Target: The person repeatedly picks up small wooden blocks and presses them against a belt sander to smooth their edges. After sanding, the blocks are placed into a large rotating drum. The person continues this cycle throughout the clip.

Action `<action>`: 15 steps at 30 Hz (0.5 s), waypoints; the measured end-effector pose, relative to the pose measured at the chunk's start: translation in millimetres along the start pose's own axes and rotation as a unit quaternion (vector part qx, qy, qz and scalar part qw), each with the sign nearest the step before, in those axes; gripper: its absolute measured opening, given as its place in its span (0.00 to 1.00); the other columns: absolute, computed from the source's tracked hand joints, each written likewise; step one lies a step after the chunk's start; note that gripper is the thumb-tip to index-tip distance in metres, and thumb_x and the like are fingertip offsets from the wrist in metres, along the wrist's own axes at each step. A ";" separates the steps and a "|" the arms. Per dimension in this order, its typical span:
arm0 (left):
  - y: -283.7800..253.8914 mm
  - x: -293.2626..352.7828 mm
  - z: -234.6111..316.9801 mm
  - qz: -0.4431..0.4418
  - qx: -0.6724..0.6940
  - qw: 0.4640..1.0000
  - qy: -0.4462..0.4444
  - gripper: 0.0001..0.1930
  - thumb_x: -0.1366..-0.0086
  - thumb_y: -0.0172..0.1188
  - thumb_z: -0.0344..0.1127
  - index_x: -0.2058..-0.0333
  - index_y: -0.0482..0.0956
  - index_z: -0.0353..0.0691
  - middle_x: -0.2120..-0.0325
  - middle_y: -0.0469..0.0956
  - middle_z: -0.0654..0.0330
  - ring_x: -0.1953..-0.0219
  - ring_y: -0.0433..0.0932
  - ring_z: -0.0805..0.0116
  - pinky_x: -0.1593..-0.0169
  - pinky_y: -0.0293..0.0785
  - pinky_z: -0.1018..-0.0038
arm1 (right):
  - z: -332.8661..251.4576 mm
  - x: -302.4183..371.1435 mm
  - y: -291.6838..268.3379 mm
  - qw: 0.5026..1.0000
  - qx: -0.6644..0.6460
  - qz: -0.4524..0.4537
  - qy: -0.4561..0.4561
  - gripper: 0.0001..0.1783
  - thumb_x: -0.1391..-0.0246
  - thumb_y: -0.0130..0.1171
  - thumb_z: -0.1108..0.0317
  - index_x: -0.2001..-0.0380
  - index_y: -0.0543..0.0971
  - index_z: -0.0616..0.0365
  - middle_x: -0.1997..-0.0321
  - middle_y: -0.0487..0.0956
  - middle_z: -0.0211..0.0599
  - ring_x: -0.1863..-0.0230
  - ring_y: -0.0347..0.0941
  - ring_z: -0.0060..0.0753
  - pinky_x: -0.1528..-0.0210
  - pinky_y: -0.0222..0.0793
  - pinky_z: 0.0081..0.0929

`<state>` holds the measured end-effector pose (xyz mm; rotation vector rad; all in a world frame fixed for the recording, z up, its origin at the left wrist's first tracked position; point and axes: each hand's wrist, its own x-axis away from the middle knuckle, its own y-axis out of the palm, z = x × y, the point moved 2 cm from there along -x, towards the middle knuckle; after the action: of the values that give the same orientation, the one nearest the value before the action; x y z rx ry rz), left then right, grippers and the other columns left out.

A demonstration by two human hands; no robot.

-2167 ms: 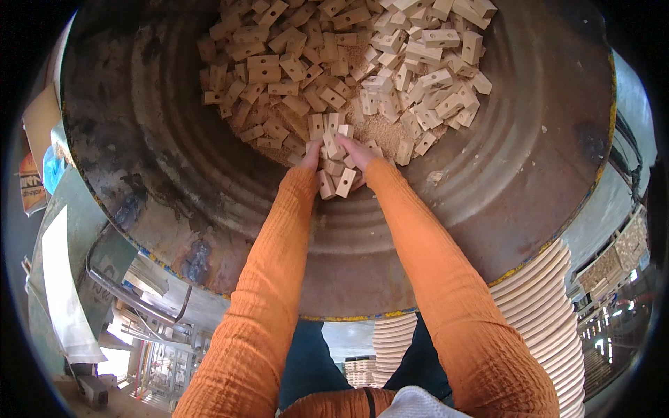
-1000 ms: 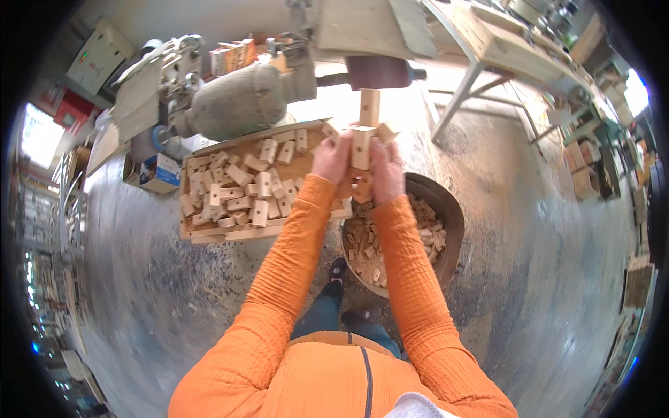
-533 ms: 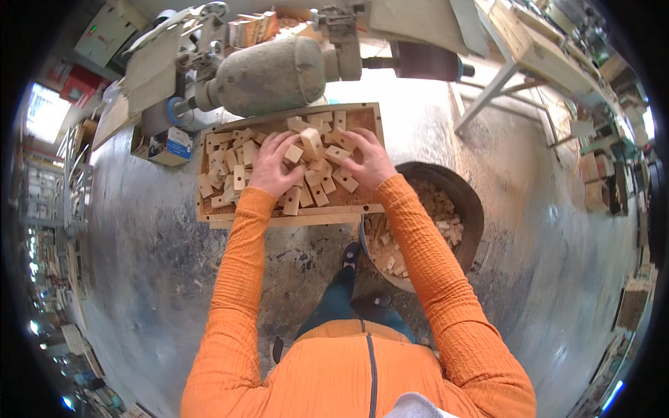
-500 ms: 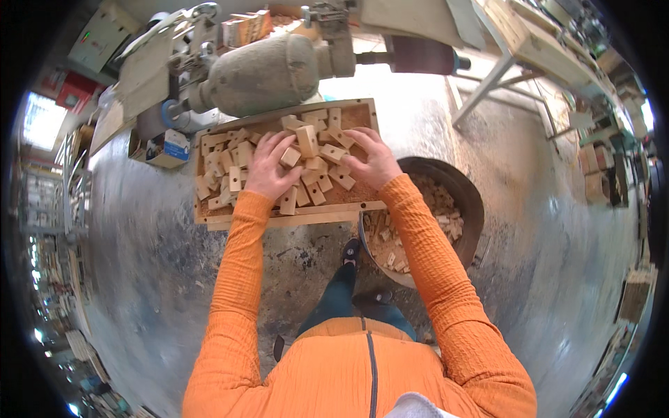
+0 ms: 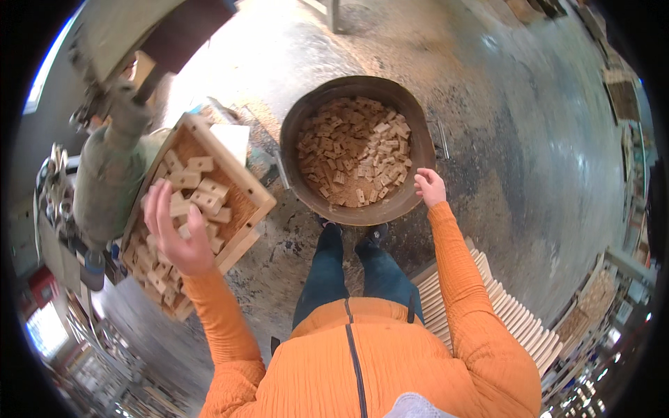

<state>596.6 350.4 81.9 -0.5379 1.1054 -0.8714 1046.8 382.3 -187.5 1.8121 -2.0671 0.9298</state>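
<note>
My left hand (image 5: 178, 233) is over the wooden tray (image 5: 245, 217) at left, fingers stretched and somewhat apart, close above small pale wooden blocks (image 5: 207, 200) with drilled holes. It holds nothing that I can see. At the right rim of a round brown tub (image 5: 293, 118) is my right hand (image 5: 431, 187). Its fingers are curled in; whether anything is between them, or whether they touch the rim, I cannot make out. Many small wooden blocks (image 5: 352, 143) lie loose in the tub on sawdust.
A dusty motor-like machine (image 5: 104, 184) with a dark roller (image 5: 185, 31) stands beyond the tray at left. Slatted pale wood strips (image 5: 498, 299) lie at my right side. Racks and stacked wood line the far right edge. Sawdust and dark stains mark the floor.
My view and body have turned right, so the tub is now in front and the tray at left. My right hand has left the tray's blocks for the tub's rim; the left stays over the tray.
</note>
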 end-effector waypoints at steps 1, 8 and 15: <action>23.3 3.5 20.2 -0.004 0.102 0.995 0.017 0.22 0.52 0.52 0.27 0.54 0.72 0.32 0.56 0.72 0.49 0.50 0.69 0.55 0.46 0.64 0.62 | 18.2 -5.3 -6.3 0.996 -0.057 0.017 0.071 0.19 0.50 0.57 0.65 0.54 0.73 0.58 0.65 0.76 0.33 0.69 0.73 0.24 0.63 0.71 0.23; 327.2 157.6 78.9 -0.353 0.457 0.741 -0.343 0.17 0.43 0.56 0.33 0.54 0.71 0.36 0.58 0.72 0.58 0.58 0.71 0.71 0.57 0.69 0.75 | 122.6 -65.8 33.3 0.879 -0.337 0.099 0.324 0.39 0.49 0.54 0.53 0.39 0.52 0.54 0.34 0.48 0.44 0.38 0.50 0.56 0.48 0.62 0.53; 538.3 315.6 42.0 -0.495 0.273 0.558 -0.607 0.28 0.43 0.51 0.52 0.49 0.68 0.38 0.53 0.71 0.52 0.52 0.70 0.60 0.50 0.66 0.70 | 267.3 -198.6 62.3 0.959 0.023 0.180 0.217 0.32 0.52 0.54 0.49 0.47 0.68 0.58 0.44 0.67 0.46 0.42 0.61 0.44 0.46 0.61 0.39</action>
<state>872.0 394.7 -477.9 -0.9958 -0.9148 -1.3325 1087.9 383.2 -523.8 1.1237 -2.1200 1.3369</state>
